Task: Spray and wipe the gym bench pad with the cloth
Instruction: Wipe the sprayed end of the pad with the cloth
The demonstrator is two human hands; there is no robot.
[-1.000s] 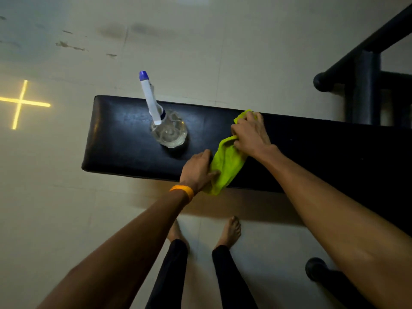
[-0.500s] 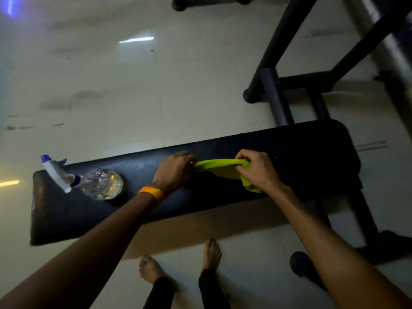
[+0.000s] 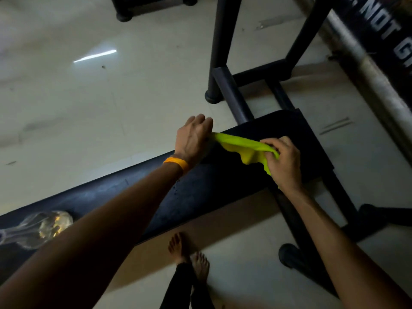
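Observation:
A black gym bench pad point(image 3: 200, 192) runs from the lower left to the right of centre. Over its right part a bright yellow-green cloth point(image 3: 243, 146) is stretched between my two hands. My left hand point(image 3: 192, 139), with an orange wristband, grips the cloth's left end at the pad's far edge. My right hand point(image 3: 283, 161) pinches the cloth's right end, and a fold hangs below its fingers. A clear spray bottle point(image 3: 42, 228) lies on the pad at the far left, its head cut off by the frame edge.
Dark metal frame bars point(image 3: 227, 94) and a bench leg point(image 3: 301, 219) stand behind and right of the pad on the pale tiled floor. A grey bar with a dark lettered banner point(image 3: 379, 70) crosses the upper right. My bare feet point(image 3: 189, 253) stand below the pad.
Both hands have travelled right along the pad with the cloth, from beside the bottle to the pad's right part. The cloth went from lying bunched to stretched between them. The view swung right.

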